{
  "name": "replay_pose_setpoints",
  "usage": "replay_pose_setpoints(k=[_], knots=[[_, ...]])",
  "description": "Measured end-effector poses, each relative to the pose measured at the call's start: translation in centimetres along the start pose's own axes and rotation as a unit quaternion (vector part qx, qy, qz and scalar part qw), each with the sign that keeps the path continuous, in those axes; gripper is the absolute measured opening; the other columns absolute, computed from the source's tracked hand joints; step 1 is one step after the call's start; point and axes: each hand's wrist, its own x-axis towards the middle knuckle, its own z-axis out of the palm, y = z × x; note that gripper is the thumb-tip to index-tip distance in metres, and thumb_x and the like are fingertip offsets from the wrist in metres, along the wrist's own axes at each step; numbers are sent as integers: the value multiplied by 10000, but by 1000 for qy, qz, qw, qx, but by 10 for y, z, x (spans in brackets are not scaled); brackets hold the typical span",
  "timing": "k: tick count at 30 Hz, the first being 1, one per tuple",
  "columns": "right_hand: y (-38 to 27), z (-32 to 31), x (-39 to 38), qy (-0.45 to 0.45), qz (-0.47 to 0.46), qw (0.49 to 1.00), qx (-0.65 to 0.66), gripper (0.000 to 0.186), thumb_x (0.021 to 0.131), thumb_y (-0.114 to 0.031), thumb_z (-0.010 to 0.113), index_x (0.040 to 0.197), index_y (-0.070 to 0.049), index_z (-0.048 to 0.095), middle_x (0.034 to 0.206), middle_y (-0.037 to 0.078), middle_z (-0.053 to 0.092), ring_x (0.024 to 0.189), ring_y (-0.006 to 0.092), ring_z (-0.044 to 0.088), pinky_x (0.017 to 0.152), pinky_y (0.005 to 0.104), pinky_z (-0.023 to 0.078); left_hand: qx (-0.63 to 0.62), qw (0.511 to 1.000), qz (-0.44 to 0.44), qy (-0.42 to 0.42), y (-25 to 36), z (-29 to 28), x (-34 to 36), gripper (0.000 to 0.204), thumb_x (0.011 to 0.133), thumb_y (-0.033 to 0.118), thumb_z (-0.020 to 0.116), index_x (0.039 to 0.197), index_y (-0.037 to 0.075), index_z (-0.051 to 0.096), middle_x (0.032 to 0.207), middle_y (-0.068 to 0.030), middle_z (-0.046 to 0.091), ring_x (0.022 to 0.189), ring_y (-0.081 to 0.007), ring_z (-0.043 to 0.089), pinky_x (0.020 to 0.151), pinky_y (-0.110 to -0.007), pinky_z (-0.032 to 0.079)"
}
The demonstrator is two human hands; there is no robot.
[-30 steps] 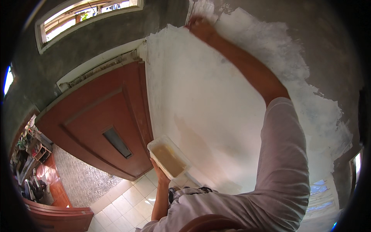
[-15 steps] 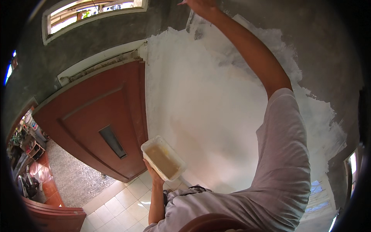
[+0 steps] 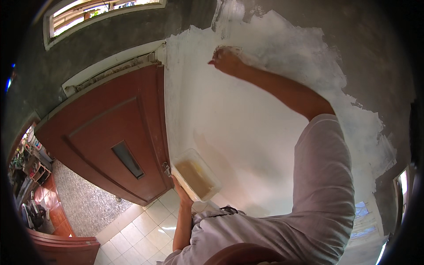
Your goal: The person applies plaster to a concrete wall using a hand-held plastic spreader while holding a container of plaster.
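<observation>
My left hand (image 3: 182, 189) grips the side of a pale rectangular plastic tub (image 3: 213, 173), low in front of me beside the door. Inside the tub, a beige layer covers the bottom, with a yellowish patch near one side. Up at the wall, my right hand (image 3: 227, 62) is closed with its arm stretched out. Whatever it holds is hidden behind the fingers, against the wall. Around it, a white coat (image 3: 251, 119) spreads over the dark grey wall (image 3: 366, 57), with ragged, streaky edges above and to the right.
A reddish-brown panelled door (image 3: 101, 132) with a metal handle (image 3: 166, 169) stands left of the coated wall. A window opening (image 3: 104, 15) is above it. Pale floor tiles (image 3: 137, 234) lie below. Outside the doorway are a pebbled strip (image 3: 84, 198) and cluttered items (image 3: 35, 168).
My right hand has come down from the top of the wall, leaving pale streaks above it. The tub in my left hand has shifted slightly right.
</observation>
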Motion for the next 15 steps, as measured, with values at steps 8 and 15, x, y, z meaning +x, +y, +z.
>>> replay_pose_setpoints(k=[8, 15], knots=[[176, -100, 21, 158, 186, 970, -17, 229, 934, -250, 618, 1100, -136, 726, 1044, 113, 692, 947, 257, 688, 709, 408, 569, -38, 999, 9, -26, 16, 3, 11, 703, 1040, 661, 330, 1505, 148, 446, 1404, -70, 579, 1238, -263, 596, 1037, -435, 524], [51, -63, -27, 110, 137, 955, -239, 402, 988, -360, 565, 1041, -3, 743, 1076, 174, 676, 963, 334, 629, 783, 415, 520, -32, 994, -61, -82, 8, 27, 24, 727, 1036, 676, 302, 1513, 142, 431, 1410, -87, 572, 1242, -279, 597, 1044, -464, 526]])
